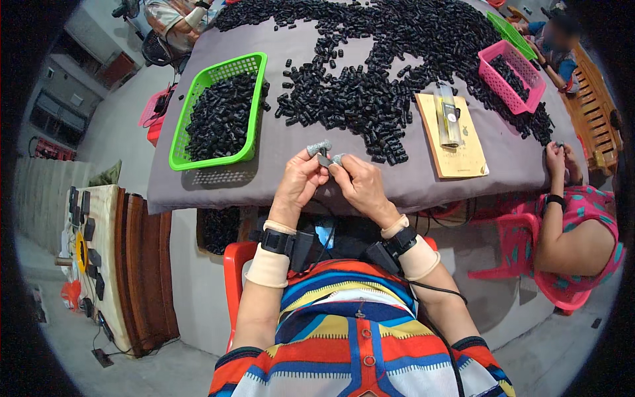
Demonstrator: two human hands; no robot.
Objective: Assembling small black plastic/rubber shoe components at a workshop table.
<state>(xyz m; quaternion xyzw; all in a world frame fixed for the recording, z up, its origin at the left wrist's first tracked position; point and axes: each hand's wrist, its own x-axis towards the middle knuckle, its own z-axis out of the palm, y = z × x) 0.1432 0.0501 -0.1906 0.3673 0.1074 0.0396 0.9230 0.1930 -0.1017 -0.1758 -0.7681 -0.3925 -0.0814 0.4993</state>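
— Black plastic, is that what both hands have hold of?

— Yes, one small black part, pinched between them just past the near edge of the grey table. The left hand is curled nearly closed, its grey-capped fingertips gripping the part from one side. The right hand is closed on it from the other side, thumb and forefinger meeting at the part.

— And around the table?

— A wide heap of black pieces covers the table's middle and far side. A green basket full of the same pieces stands on its left part. A pink basket sits toward its right, and a yellow booklet with a clear narrow case lying on it rests near the table's right front.

— Anyone else?

— A seated person's hands work at the table's right corner. Another person sits beyond the far right edge. A third sits past the far left.
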